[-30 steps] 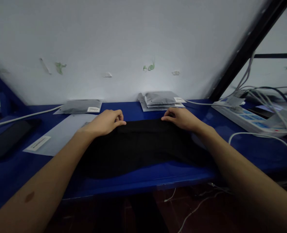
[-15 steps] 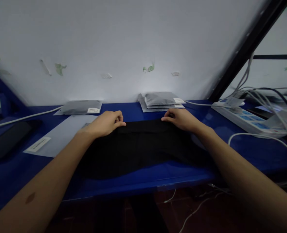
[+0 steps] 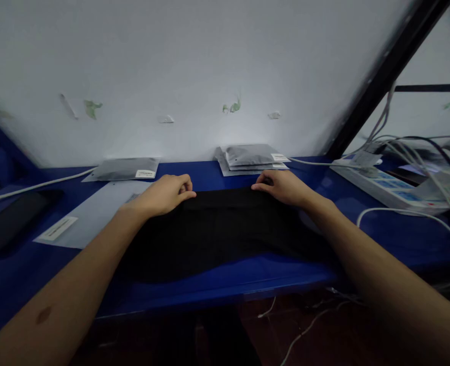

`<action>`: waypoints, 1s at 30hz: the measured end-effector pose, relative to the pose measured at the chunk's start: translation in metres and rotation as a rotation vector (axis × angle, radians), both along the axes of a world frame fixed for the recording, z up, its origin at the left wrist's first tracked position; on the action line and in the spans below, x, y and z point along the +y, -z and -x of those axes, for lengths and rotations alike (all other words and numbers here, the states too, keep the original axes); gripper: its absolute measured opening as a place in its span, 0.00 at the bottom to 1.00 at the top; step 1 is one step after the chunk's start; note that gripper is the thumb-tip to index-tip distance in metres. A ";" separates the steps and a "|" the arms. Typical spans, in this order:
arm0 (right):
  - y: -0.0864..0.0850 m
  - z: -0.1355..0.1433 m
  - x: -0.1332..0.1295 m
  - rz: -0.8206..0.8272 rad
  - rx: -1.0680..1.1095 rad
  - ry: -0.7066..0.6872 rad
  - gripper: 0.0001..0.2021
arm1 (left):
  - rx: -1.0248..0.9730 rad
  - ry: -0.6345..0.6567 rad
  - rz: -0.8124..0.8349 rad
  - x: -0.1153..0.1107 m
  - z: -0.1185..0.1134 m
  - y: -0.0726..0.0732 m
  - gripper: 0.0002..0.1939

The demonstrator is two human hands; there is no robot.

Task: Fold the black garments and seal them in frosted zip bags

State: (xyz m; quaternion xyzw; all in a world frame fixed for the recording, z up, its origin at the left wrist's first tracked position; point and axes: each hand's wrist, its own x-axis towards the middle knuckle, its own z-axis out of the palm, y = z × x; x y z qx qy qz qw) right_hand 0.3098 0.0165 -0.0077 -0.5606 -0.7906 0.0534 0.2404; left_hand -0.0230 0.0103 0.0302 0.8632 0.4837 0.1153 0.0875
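Note:
A piece of black cloth (image 3: 213, 229) lies spread across the blue table (image 3: 248, 279), its near edge curving close to the table's front. My left hand (image 3: 167, 193) pinches the cloth's far edge on the left, thumb pointing inward. At the right end of that same edge, my right hand (image 3: 280, 187) grips it with thumb and curled fingers. The edge runs nearly straight between both hands. What kind of garment or fabric this is, I cannot tell. Beside my left forearm rests a flat, pale plastic bag (image 3: 91, 213) with a white label, partly covered by the arm.
Against the wall lie a grey packed bag (image 3: 124, 169) and a small stack of grey packed bags (image 3: 251, 156). A dark phone-like slab (image 3: 15, 221) sits at the far left. On the right are a white power strip (image 3: 392, 185) and several tangled cables (image 3: 385, 142).
Both hands keep hold of the cloth's far edge in almost the same place. The whole view has shifted very slightly.

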 end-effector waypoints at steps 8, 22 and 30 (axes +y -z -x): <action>0.003 0.001 0.000 -0.016 -0.003 -0.009 0.09 | 0.018 0.003 -0.041 0.003 0.000 0.002 0.10; -0.012 -0.004 -0.131 -0.093 0.174 -0.213 0.11 | -0.091 0.000 -0.353 -0.139 0.044 -0.002 0.18; 0.017 -0.034 -0.173 -0.159 -0.046 -0.230 0.09 | -0.058 -0.028 -0.274 -0.155 0.088 0.036 0.19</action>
